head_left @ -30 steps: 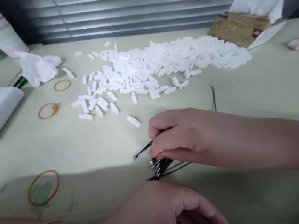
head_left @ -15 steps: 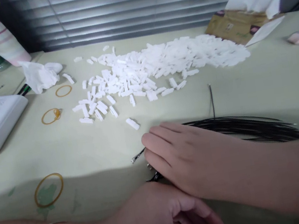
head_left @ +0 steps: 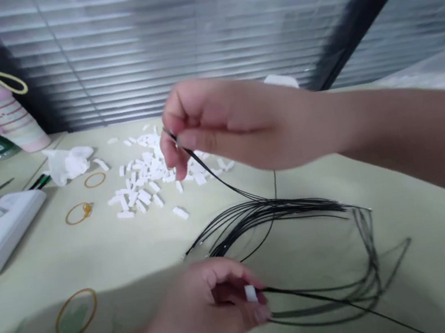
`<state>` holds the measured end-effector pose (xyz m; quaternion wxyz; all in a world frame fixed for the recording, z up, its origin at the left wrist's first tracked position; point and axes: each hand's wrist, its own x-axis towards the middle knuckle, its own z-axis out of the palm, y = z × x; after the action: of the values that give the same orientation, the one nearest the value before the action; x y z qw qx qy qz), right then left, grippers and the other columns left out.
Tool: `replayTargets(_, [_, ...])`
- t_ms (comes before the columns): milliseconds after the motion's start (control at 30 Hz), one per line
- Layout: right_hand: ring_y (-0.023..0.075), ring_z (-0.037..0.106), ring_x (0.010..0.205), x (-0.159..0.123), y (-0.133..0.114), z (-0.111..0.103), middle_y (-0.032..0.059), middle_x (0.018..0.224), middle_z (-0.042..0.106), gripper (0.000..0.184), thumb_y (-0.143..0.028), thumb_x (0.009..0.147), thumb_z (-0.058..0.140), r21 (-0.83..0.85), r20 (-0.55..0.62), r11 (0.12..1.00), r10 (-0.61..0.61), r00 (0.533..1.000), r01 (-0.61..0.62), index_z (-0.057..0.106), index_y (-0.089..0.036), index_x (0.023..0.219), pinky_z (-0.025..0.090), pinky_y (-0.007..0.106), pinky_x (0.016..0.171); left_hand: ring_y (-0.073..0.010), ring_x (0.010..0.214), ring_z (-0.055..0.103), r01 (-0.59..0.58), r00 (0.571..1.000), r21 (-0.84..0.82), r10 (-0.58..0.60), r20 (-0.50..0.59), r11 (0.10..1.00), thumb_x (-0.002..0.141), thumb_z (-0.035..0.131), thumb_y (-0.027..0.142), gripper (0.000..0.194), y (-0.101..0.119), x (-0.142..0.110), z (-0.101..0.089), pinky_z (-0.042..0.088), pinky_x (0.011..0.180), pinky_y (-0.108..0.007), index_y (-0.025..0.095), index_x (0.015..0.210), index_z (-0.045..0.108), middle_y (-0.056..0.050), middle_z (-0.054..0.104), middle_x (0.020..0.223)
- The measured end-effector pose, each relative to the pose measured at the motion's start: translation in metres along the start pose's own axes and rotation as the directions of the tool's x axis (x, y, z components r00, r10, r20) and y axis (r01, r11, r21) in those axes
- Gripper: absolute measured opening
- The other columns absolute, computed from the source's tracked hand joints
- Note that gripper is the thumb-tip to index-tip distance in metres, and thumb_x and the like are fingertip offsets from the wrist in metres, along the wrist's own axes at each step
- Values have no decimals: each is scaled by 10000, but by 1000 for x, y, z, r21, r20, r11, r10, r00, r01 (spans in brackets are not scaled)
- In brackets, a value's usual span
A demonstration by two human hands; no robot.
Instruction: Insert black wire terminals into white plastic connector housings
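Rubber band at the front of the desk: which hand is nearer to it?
Left. The left hand is to the right of the rubber band, not touching it; the right hand is raised farther away, up and right.

Pale green counter (head_left: pixel 441 249) in view from the front edge, with a scattered heap of small white plastic blocks (head_left: pixel 151 173) toward the rear and a single block (head_left: pixel 180 213) lying just apart from it. Right of centre, a loose bundle of thin black wires (head_left: pixel 268 213) rests in long curved loops. To the left lie a crumpled white tissue (head_left: pixel 68 164), three amber rubber bands (head_left: pixel 94 180) (head_left: pixel 78 213) (head_left: pixel 75 314), the nearest over a green mark, and a flat white case (head_left: pixel 4 237) at the edge, with a pink-striped cup (head_left: pixel 22 129) standing in the rear corner.
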<state>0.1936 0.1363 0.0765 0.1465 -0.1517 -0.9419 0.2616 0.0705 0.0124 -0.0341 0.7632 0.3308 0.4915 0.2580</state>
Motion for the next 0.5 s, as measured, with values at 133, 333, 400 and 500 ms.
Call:
replayTargets(133, [-1,498,671,10,-26,-36,-117,695,461,231,-70,868,315,-39,-263,991,-133,956,127,354,-205,685,405,140,644,-108,706,561,-146,982,23,148,-115,989,654,788,243,234,7,2,-6,448,748,-266,150,816,648,34,609,713])
replayTargets(333, [70,619,887,-7,-80,-85,-48,615,587,679,-303,907,70,-215,-439,929,185,879,-303,695,-121,712,364,139,589,-132,747,594,-188,973,-44,180,-146,981,629,835,289,300,6,2,-8,453,841,-321,157,822,648,17,654,740])
replayTargets(400, [70,623,855,-25,-78,-72,-85,742,637,341,-172,865,367,-171,-409,915,271,871,-365,706,-201,867,393,147,642,-136,772,609,-199,970,-54,189,-156,978,623,841,281,314,4,1,-7,448,832,-302,159,839,649,1,684,782])
replayTargets(500, [113,624,830,-58,-53,-20,-14,850,672,313,-158,874,404,-214,-255,930,241,936,-297,550,-216,1145,460,190,657,-140,811,627,-215,965,-60,203,-165,975,637,836,244,322,2,1,-7,447,823,-286,171,891,652,9,689,782])
